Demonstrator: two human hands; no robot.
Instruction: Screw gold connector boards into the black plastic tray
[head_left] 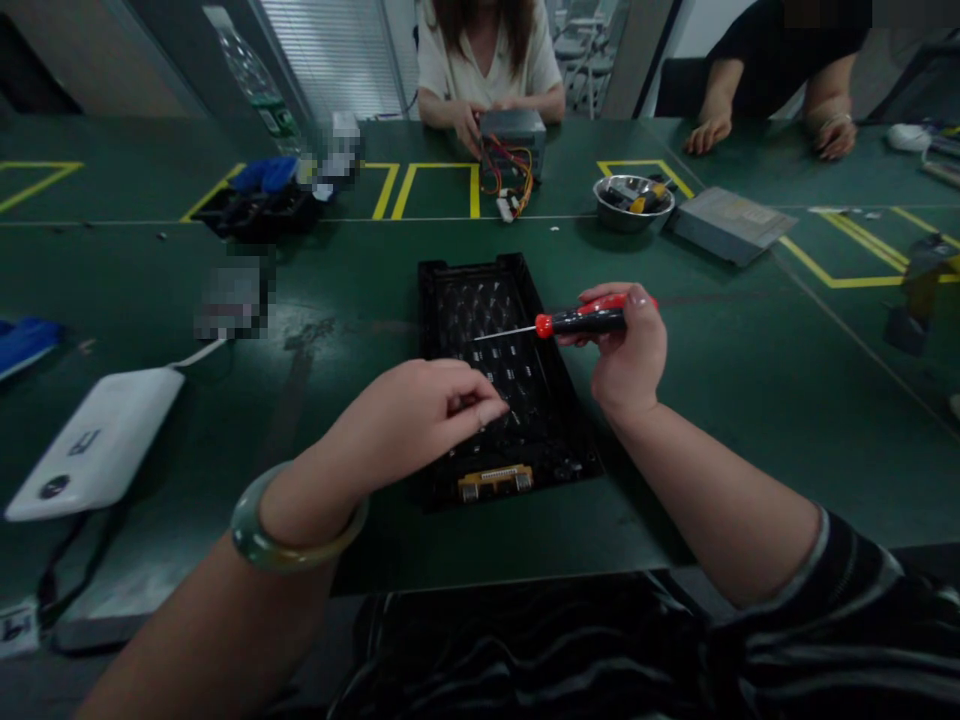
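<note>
A black plastic panel (555,400), like a computer front cover with a mesh middle, lies on the green table before me. At its near end sits a small orange-brown circuit board (495,482) with metal ports. My right hand (626,350) grips a red and black screwdriver (585,320), its thin shaft pointing left over the mesh. Above the panel's left side, my left hand (427,410) has thumb and fingertips pinched together; whatever may be between them is too small to make out.
A white power bank (101,440) with a cable lies at left. Farther back are a black tray (255,212) with blue gloves, a steel bowl (634,215) of tools and a flat metal box (735,225). Across the table, a person holds a power supply (514,135); another rests both hands there.
</note>
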